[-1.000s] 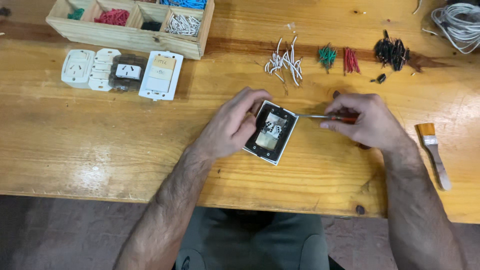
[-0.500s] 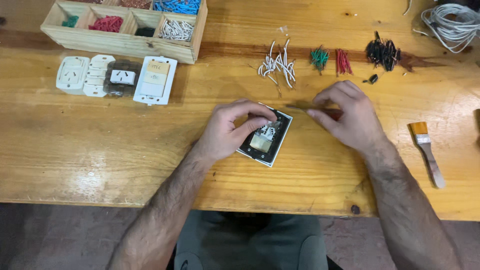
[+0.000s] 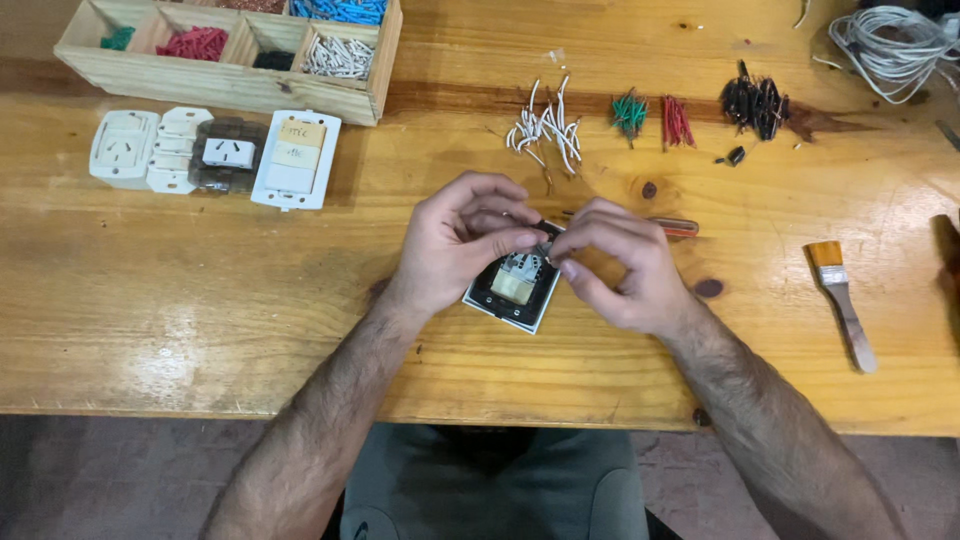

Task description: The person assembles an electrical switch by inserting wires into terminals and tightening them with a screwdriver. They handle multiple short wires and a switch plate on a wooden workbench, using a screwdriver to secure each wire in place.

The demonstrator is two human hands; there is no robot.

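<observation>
**Screwdriver set aside, both hands pinch at the switch module**

Near the centre of the frame, the left hand point(image 3: 462, 245) and right hand point(image 3: 618, 265) meet over a dark-framed wall switch module point(image 3: 512, 288) that lies flat on the wooden workbench point(image 3: 200, 300). Each hand is closed in a fingertip pinch, and the tips come together at the module's upper edge on something small; what it is cannot be made out.

A second ago the right hand held a red-handled screwdriver point(image 3: 668, 227) against the module while the left steadied the frame. Now that tool lies on the bench just beyond the right hand's knuckles, and the hand has come in bare. The work seems to have passed from driving with the tool to fingertip handling of a small part at the module's terminal side.

Above the hands lie bundles of cut wire: white point(image 3: 545, 125), green point(image 3: 629, 112), red point(image 3: 677, 121) and black point(image 3: 754, 102). A compartmented wooden tray point(image 3: 230, 85) sits at upper left, with a row of sockets and plates point(image 3: 215, 155) just below it. A small paintbrush point(image 3: 842, 300) rests at right, and a white cable coil point(image 3: 890, 40) fills the upper right corner.
</observation>
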